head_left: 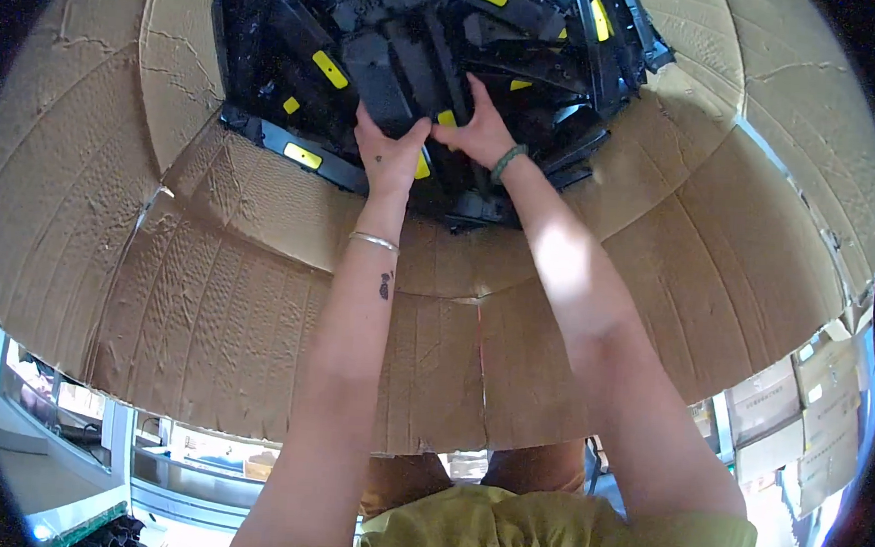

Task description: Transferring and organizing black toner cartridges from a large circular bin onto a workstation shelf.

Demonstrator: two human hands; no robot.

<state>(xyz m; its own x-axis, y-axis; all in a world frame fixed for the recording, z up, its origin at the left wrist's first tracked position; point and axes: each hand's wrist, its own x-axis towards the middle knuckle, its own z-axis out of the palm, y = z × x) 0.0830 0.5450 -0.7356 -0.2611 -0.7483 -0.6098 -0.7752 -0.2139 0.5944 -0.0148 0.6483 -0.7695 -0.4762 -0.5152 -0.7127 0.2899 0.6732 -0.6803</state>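
Both my arms reach deep into a large cardboard box (254, 332). My left hand (389, 160) is closed on the near end of a long black plastic part (378, 74), thumb on its right side and fingers on its left. Close by on the right, my right hand (484, 131) has thumb and forefinger on either side of another dark bar-shaped part (432, 68). The two thumbs almost meet. Whether these two parts are joined, I cannot tell. Several yellow labels (330, 69) mark the black pieces around them.
Black plastic parts (542, 39) lie piled at the box's far side, some with angled edges. Tall cardboard walls (761, 223) curve around my arms, and the near rim lies against my body. Outside, stacked cartons (829, 418) stand at right and a metal-framed structure (126, 455) at left.
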